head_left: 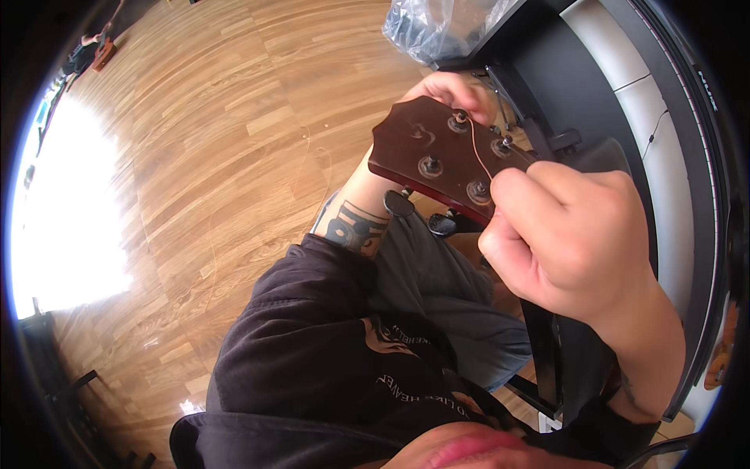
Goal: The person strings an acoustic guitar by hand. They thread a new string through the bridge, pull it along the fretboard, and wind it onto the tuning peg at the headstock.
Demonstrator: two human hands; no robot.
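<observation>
A dark brown ukulele headstock [426,144] is tilted above my lap, with several metal tuning posts on its face. Two black tuner knobs [399,203] show along its near edge. My left hand [453,92] reaches under and behind the headstock to its far edge. Its fingers are curled there, and what they grip is hidden. My right hand [570,227] is closed in a pinch over the neck end of the headstock. From its fingertips a thin copper-coloured string [475,144] runs to a far-side tuning post [459,119]. The neck is mostly behind my right hand.
A black keyboard stand [578,70] with a long keyboard [676,117] stands close on the right. A clear plastic bag [437,31] lies beyond my left hand. Thin loose string [316,147] lies on the wooden floor [211,133]. Black equipment [58,391] is at lower left.
</observation>
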